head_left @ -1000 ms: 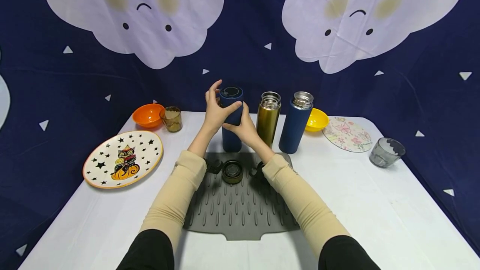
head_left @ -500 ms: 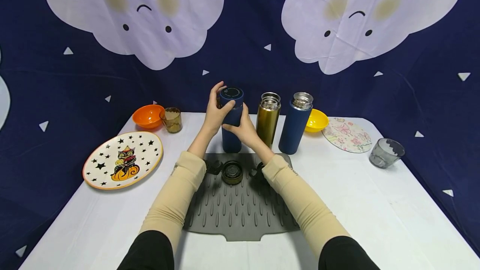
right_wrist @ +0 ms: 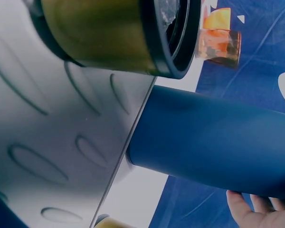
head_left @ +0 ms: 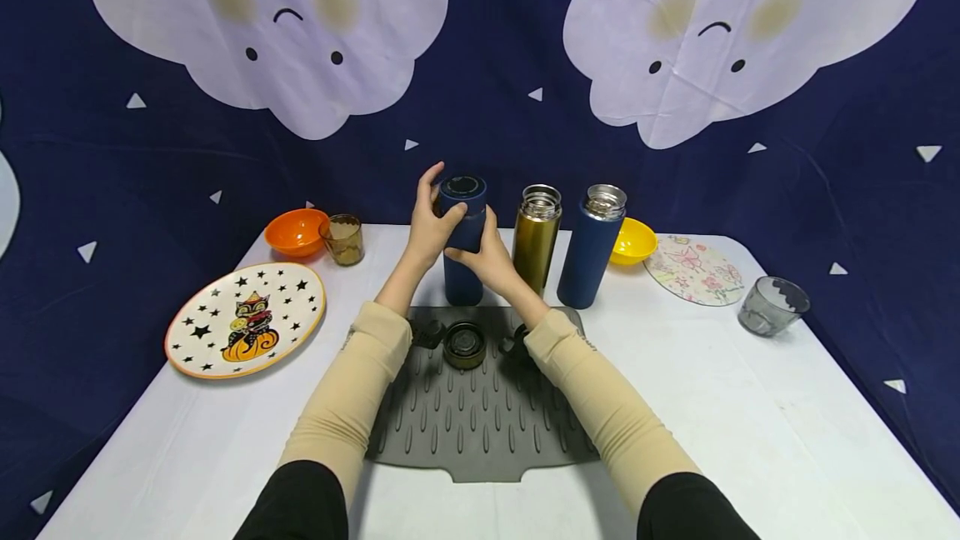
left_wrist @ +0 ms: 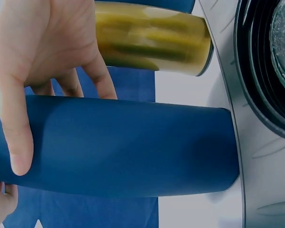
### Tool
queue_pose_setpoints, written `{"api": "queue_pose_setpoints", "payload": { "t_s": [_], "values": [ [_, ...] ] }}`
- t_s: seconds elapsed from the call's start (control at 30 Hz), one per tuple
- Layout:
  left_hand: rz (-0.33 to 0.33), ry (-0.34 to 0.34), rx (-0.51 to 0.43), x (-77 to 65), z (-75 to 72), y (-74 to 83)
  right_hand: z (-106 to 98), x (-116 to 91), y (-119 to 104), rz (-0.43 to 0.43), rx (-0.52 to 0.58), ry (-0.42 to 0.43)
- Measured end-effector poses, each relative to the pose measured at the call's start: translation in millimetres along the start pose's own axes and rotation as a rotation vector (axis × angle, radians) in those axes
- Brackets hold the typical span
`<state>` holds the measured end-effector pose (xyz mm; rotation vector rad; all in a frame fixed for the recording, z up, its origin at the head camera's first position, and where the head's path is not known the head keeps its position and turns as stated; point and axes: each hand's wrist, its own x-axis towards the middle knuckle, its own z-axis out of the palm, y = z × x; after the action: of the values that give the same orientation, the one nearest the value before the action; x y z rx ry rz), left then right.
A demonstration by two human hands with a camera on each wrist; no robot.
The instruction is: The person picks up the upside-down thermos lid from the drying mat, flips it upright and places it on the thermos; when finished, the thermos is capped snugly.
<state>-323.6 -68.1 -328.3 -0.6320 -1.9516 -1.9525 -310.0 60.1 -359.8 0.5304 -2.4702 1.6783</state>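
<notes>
A dark blue thermos flask (head_left: 464, 272) with its lid (head_left: 462, 186) on stands upright at the back edge of the grey mat. My left hand (head_left: 429, 227) holds it at the lid from the left side, thumb across the front and one finger raised. Lower down, my right hand (head_left: 491, 257) grips the body, its thumb (left_wrist: 20, 156) lying across the blue surface in the left wrist view. Fingers on the far side are partly hidden. A gold lid (head_left: 465, 345) rests on the mat just in front of the flask.
A gold flask (head_left: 536, 244) and another blue flask (head_left: 587, 261) stand lidless to the right. Black parts lie on the ribbed mat (head_left: 480, 432). Bowls, glasses and a cat plate (head_left: 246, 320) are at the left; a yellow bowl (head_left: 634, 240) and floral plate (head_left: 693, 269) are right.
My left thumb has slid left across the front of the flask's top, and the left fingers have shifted slightly around the lid. The flask and my right hand keep their places.
</notes>
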Motion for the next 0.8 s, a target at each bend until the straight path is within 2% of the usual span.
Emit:
{"api": "queue_pose_setpoints", "payload": {
  "t_s": [0.07, 0.27, 0.33, 0.43, 0.67, 0.73, 0.8],
  "values": [
    [-0.008, 0.004, 0.008, 0.4, 0.4, 0.2, 0.0, -0.1, -0.1, 0.004, -0.005, -0.003],
    [-0.004, 0.064, 0.164, 1.2, 4.1, 3.5, -0.1, -0.4, -0.6, 0.054, -0.074, 0.0],
    [0.002, 0.075, 0.187, 1.2, 5.0, 3.2, -0.2, -0.3, -0.5, 0.058, -0.08, 0.001],
    [0.012, 0.073, 0.163, 0.8, 5.3, 1.8, -0.5, -0.1, 0.1, 0.032, -0.061, -0.003],
    [0.008, 0.013, 0.017, -2.2, 1.9, -3.1, -0.3, -1.2, 0.3, -0.014, 0.009, 0.0],
    [0.001, 0.012, 0.017, -1.7, 2.2, -2.0, -0.1, -0.8, 0.2, -0.015, 0.005, 0.002],
    [-0.001, 0.028, 0.055, -0.8, 3.0, -0.9, 0.0, -0.1, 0.1, -0.006, -0.011, 0.005]
  ]
}}
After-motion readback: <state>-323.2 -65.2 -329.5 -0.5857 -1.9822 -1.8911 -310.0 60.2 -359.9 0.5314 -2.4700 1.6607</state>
